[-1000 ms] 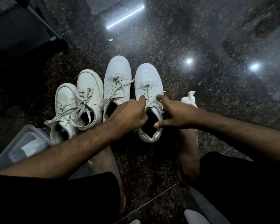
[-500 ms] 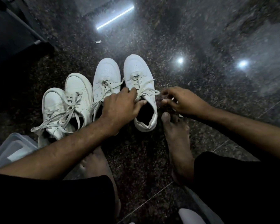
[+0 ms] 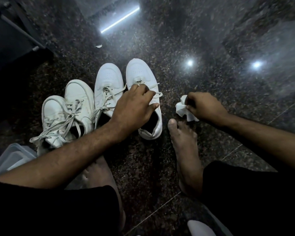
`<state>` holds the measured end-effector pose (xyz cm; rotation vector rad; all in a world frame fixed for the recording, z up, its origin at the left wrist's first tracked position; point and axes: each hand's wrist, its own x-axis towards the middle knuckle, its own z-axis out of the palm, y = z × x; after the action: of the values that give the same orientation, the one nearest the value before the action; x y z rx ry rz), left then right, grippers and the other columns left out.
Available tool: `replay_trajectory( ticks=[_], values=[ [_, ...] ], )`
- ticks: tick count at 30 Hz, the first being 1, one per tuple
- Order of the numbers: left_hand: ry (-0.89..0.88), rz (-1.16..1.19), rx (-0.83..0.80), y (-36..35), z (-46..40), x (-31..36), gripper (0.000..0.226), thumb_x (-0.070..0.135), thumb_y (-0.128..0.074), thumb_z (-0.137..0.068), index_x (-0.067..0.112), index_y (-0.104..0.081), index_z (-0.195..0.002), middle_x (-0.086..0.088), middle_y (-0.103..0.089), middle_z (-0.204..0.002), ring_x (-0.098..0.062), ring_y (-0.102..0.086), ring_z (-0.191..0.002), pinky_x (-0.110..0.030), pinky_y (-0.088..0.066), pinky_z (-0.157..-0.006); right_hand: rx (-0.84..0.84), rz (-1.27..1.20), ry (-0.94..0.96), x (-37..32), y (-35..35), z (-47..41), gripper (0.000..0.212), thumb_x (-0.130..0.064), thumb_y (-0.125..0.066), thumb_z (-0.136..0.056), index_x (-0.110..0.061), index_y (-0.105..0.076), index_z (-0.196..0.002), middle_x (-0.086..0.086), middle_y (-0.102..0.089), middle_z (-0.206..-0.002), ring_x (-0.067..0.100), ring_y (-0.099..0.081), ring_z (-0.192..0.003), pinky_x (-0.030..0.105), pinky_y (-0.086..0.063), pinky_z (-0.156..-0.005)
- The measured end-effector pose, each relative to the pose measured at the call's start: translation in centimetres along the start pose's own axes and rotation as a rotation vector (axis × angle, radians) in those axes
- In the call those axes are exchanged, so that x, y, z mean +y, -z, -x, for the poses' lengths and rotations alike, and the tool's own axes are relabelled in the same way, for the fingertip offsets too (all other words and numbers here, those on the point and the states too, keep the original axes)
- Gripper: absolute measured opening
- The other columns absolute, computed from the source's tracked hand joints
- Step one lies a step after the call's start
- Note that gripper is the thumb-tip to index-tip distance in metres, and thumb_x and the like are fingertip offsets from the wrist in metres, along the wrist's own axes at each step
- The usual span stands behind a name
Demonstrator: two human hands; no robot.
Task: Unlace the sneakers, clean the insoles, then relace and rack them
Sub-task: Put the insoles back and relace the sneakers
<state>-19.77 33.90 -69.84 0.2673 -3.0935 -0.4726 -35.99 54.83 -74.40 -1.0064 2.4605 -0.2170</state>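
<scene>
the rightmost sneaker (image 3: 144,99) is set on the floor and gripped at its laces by the left hand (image 3: 134,106); a crumpled tissue (image 3: 182,109) is pinched by the right hand (image 3: 204,106); laces may be knotted if pulled unevenly

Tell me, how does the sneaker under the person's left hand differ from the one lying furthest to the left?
The rightmost sneaker stands upright, toe pointing away, and looks bright white; the leftmost sneaker leans against its neighbour and looks duller, greyish. The left hand rests on the rightmost sneaker's laces, while nothing touches the leftmost sneaker, whose loose laces trail toward the floor. Both are white, low-cut and still laced.
</scene>
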Motion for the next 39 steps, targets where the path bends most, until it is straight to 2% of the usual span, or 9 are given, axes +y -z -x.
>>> replay_trajectory(
  ticks=[5,10,14,16,23,26,31,36,39],
  values=[
    [0.001,0.165,0.054,0.3,0.6,-0.2,0.037,0.035,-0.061,-0.095,0.011,-0.064,-0.123,-0.006,-0.061,-0.111,-0.027,-0.056,-0.104,-0.045,-0.051,-0.080,0.166,-0.220,0.039,-3.7,2.5,-1.1,0.013,-0.026,-0.062,-0.089,-0.017,-0.062,-0.100,0.002,-0.066,-0.097,0.021,-0.061,-0.087,0.033,-0.047,-0.070],
    [0.252,0.702,0.087,1.5,1.1,-0.4,0.051,0.046,-0.067,-0.092,0.022,-0.055,-0.136,0.005,-0.068,-0.104,-0.007,-0.067,-0.082,-0.032,-0.055,-0.079,0.159,-0.538,0.216,-9.0,4.2,-0.7,0.009,-0.021,-0.064,-0.091,-0.017,-0.060,-0.098,-0.007,-0.067,-0.094,0.008,-0.066,-0.083,0.030,-0.055,-0.072],
    [0.393,1.007,0.132,2.2,2.3,-1.7,0.044,0.044,-0.065,-0.091,0.022,-0.060,-0.128,-0.001,-0.074,-0.097,-0.022,-0.070,-0.078,-0.047,-0.058,-0.067,0.040,-0.579,0.425,-13.2,4.6,-0.6,0.015,-0.023,-0.063,-0.095,-0.013,-0.057,-0.104,-0.010,-0.064,-0.095,0.008,-0.067,-0.078,0.020,-0.051,-0.065],
    [0.419,0.992,0.177,3.3,3.3,-3.1,0.035,0.031,-0.062,-0.094,0.019,-0.062,-0.126,-0.001,-0.075,-0.097,-0.020,-0.071,-0.077,-0.038,-0.056,-0.060,-0.033,-0.619,0.480,-14.9,4.5,-1.0,0.021,-0.027,-0.063,-0.095,-0.012,-0.055,-0.109,-0.007,-0.064,-0.101,0.008,-0.067,-0.080,0.021,-0.051,-0.066],
    [0.466,0.795,0.197,7.1,9.8,-8.4,0.043,0.020,-0.056,-0.092,0.022,-0.063,-0.135,0.014,-0.074,-0.107,-0.004,-0.070,-0.095,-0.032,-0.056,-0.085,-0.046,-0.540,0.485,-22.5,3.5,-3.0,0.033,-0.046,-0.062,-0.092,-0.019,-0.052,-0.110,-0.009,-0.067,-0.089,0.005,-0.065,-0.074,0.027,-0.051,-0.067],
    [0.457,0.655,0.168,8.7,12.7,-9.8,0.051,0.031,-0.053,-0.090,0.027,-0.054,-0.141,-0.005,-0.073,-0.118,-0.023,-0.069,-0.108,-0.045,-0.054,-0.094,-0.063,-0.429,0.555,-26.8,2.8,-2.9,0.042,-0.047,-0.062,-0.091,-0.018,-0.047,-0.118,-0.007,-0.066,-0.090,0.005,-0.064,-0.072,0.027,-0.049,-0.064],
    [0.531,0.491,0.231,11.3,17.0,-12.2,0.046,0.017,-0.047,-0.089,0.014,-0.066,-0.130,-0.004,-0.064,-0.066,-0.015,-0.062,-0.064,-0.033,-0.048,-0.064,0.013,-0.042,0.747,-32.5,3.0,-3.5,0.029,-0.012,-0.059,-0.087,-0.012,-0.059,-0.116,0.014,-0.070,-0.099,0.037,-0.065,-0.089,0.029,-0.037,-0.065],
    [0.571,0.622,0.350,12.4,19.1,-14.2,0.037,0.006,-0.046,-0.096,0.016,-0.068,-0.125,-0.002,-0.076,-0.095,-0.005,-0.071,-0.061,-0.023,-0.056,-0.059,-0.173,0.254,0.738,-36.1,7.6,-3.5,0.024,-0.011,-0.054,-0.095,-0.013,-0.058,-0.119,0.007,-0.066,-0.089,0.017,-0.055,-0.062,0.020,-0.042,-0.051],
    [0.554,0.657,0.378,12.7,19.5,-15.3,0.033,0.000,-0.045,-0.095,0.011,-0.071,-0.112,0.000,-0.074,-0.077,0.000,-0.066,-0.051,-0.014,-0.043,-0.048,-0.156,0.331,0.744,-38.5,7.6,-3.7,0.028,-0.014,-0.052,-0.095,-0.016,-0.059,-0.122,0.011,-0.069,-0.104,0.025,-0.059,-0.078,0.024,-0.041,-0.064]
  ],
)
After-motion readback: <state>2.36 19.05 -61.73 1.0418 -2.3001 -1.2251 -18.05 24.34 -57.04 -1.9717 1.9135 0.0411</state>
